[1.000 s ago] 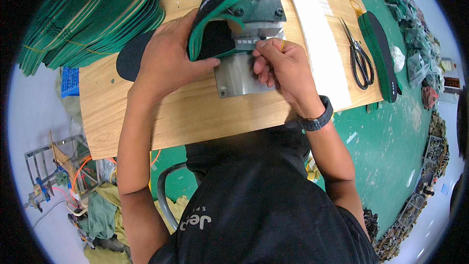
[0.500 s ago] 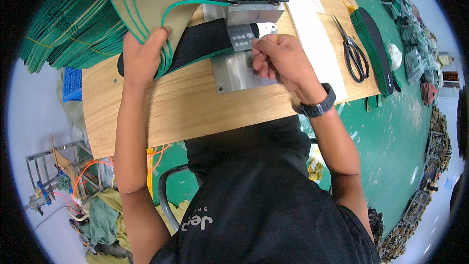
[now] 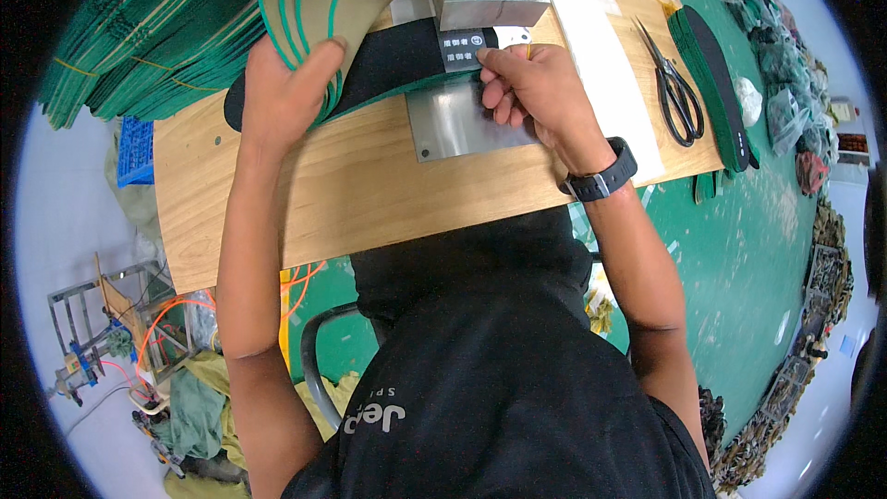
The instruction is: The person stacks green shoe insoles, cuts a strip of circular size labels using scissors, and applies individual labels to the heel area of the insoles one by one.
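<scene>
My left hand (image 3: 291, 92) is wrapped round several bent shoe insoles (image 3: 319, 5), beige with green edges, fanned upward. Beneath them a black insole (image 3: 393, 60) lies across a shiny metal plate (image 3: 453, 125), its right end by a heat-press block (image 3: 494, 11). A greyish see-through film (image 3: 453, 57) with white print rests on that insole. At the film's right corner, the thumb and forefinger of my right hand (image 3: 539, 97) are pinched together on its edge; the other fingers curl below. A yellow band shows on a finger.
Tall stacks of green-edged insoles (image 3: 139, 46) stand at the left, above a blue crate (image 3: 136, 152). Black-handled scissors (image 3: 677, 97) and a pile of black insoles (image 3: 710, 83) lie at the right of the wooden table (image 3: 305, 208). A white sheet (image 3: 601, 65) runs alongside the press.
My left hand has shifted right and a little up, and the insoles in it bend more and fan apart. The right hand stays at the film's corner. The whole view has shifted slightly.
</scene>
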A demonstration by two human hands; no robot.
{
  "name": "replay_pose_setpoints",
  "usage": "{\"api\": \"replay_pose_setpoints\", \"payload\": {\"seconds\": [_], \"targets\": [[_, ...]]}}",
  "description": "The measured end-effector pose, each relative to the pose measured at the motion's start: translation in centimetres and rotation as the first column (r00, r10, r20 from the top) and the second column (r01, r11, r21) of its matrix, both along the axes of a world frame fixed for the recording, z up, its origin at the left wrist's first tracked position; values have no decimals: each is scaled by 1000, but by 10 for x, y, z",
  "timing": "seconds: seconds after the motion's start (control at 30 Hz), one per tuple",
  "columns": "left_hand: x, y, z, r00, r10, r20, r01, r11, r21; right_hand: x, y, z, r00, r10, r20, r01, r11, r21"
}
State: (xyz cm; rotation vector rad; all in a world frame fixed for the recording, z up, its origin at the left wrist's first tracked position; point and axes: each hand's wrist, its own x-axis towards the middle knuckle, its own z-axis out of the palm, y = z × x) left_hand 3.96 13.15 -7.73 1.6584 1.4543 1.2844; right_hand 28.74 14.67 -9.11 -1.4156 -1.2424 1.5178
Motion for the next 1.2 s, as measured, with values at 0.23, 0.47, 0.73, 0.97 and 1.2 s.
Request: {"api": "replay_pose_setpoints", "payload": {"seconds": [0.23, 0.47, 0.73, 0.97, 1.2], "targets": [[3, -3, 3, 998, 4, -58, -7, 999, -46, -2, -2, -2, 999, -14, 34, 13, 1000, 23], [17, -1, 3, 907, -79, -413, 102, 994, 32, 7, -37, -1, 989, -143, -40, 144, 989, 36], [20, 3, 1, 761, -67, -645, 99, 995, 14, 27, -74, 12, 985, -126, 117, 7, 709, 705], [19, -1, -1, 791, -17, -612, 99, 990, 100, 12, -48, 12, 846, -64, 529, -395, 590, 704], [20, 0, 1, 831, -68, -553, 114, 992, 50, 3, 0, -2, 675, -210, 708, -565, 470, 678]]}}
